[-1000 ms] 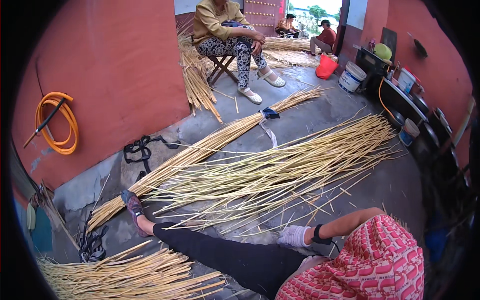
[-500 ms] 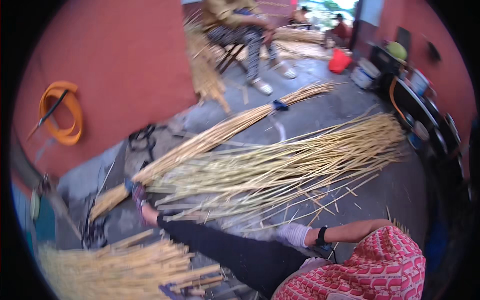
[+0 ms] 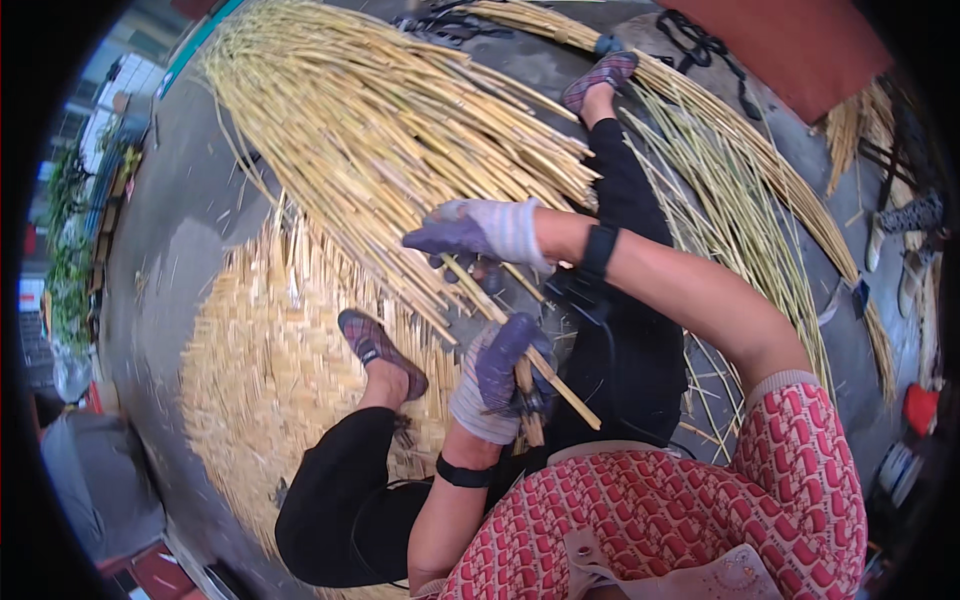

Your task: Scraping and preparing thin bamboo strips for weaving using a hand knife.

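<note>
Both my hands wear grey and purple gloves. My left hand [image 3: 503, 372] is closed around the cut ends of a few yellow reed stalks [image 3: 548, 378], just above my lap. My right hand [image 3: 478, 231] reaches across my leg, its fingers curled on one stalk where the big reed bundle [image 3: 370, 130] fans out to the upper left. A woven reed mat [image 3: 255, 370] lies under my left foot [image 3: 380, 350]. My right foot [image 3: 598, 78] rests among the stalks at the top.
A second long reed bundle [image 3: 770, 190] curves down the right side over the grey concrete floor [image 3: 180, 230]. Black rope [image 3: 705, 45] lies by a red wall [image 3: 800, 40]. Another person's patterned legs [image 3: 905, 215] show at the right edge.
The view has swung from looking across the yard down onto my lap. Both gloved hands have come into view on the reed stalks, where before only one hand rested by my leg.
</note>
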A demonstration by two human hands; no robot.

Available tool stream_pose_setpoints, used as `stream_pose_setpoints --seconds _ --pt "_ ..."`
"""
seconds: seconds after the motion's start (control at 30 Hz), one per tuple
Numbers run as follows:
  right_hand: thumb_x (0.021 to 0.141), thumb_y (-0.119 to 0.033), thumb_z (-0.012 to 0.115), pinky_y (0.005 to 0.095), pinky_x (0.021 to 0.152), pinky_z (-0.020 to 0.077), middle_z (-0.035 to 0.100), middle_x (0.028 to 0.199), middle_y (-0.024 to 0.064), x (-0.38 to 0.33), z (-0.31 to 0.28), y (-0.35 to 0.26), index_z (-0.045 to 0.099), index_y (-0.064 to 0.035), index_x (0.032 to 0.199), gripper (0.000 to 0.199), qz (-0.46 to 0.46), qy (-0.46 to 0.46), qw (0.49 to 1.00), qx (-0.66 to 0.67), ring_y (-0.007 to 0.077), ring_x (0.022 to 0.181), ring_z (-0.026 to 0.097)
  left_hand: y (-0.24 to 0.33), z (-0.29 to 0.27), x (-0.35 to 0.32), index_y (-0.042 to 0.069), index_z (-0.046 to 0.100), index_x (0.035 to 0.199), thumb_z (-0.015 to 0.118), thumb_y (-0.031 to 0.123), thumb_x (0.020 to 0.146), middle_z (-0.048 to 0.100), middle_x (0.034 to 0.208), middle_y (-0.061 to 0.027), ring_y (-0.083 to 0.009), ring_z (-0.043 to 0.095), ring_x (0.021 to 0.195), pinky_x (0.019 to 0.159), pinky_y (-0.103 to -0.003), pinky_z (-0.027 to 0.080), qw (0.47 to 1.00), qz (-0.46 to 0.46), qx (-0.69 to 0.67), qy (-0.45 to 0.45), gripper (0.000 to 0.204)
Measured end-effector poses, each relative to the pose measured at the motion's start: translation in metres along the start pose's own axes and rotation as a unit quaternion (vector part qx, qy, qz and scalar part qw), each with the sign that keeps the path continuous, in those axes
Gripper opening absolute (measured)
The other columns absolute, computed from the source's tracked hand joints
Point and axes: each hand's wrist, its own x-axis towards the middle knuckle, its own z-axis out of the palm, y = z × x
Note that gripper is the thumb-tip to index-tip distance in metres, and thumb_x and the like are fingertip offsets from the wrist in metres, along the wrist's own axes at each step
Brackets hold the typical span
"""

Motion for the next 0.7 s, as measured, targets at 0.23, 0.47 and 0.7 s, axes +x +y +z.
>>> stream_pose_setpoints --seconds 0.23,0.47,0.7 --pt "0.084 -0.026 0.058 0.0422 0.059 0.0476 0.062 0.077 0.0141 0.141 0.041 0.001 0.062 -0.0044 0.090 0.023 -0.113 0.111 0.906 -0.392 0.0300 0.067 0.060 -0.031 -0.019 -0.035 0.010 0.056 0.078 0.047 0.060 0.089 0.054 0.056 -0.0065 -0.0175 0.053 0.044 0.036 -0.027 0.043 0.990 0.003 -0.125 0.061 0.052" --pt "0.088 -0.035 0.058 0.0391 0.063 0.0478 0.063 0.072 0.0180 0.089 0.097 -0.001 0.057 -0.0002 0.086 0.035 -0.069 0.137 0.942 -0.299 0.0328 0.066 0.061 -0.010 -0.066 -0.009 0.008 0.055 0.091 0.045 0.056 0.092 0.058 0.069 -0.0067 -0.0175 0.056 0.051 0.042 -0.030 0.048 0.947 0.094 -0.306 0.026 0.049" --pt "0.097 -0.023 0.049 0.0303 0.080 0.0465 0.063 0.099 0.0109 -0.007 0.061 -0.016 0.052 -0.0013 0.121 0.033 0.009 0.084 0.986 -0.145 0.0170 0.086 0.057 0.031 -0.125 0.089 0.010 0.057 0.087 0.071 0.054 0.075 0.054 0.054 0.0003 -0.0122 0.051 0.040 0.038 -0.024 0.044 0.977 0.117 -0.172 0.036 0.048"
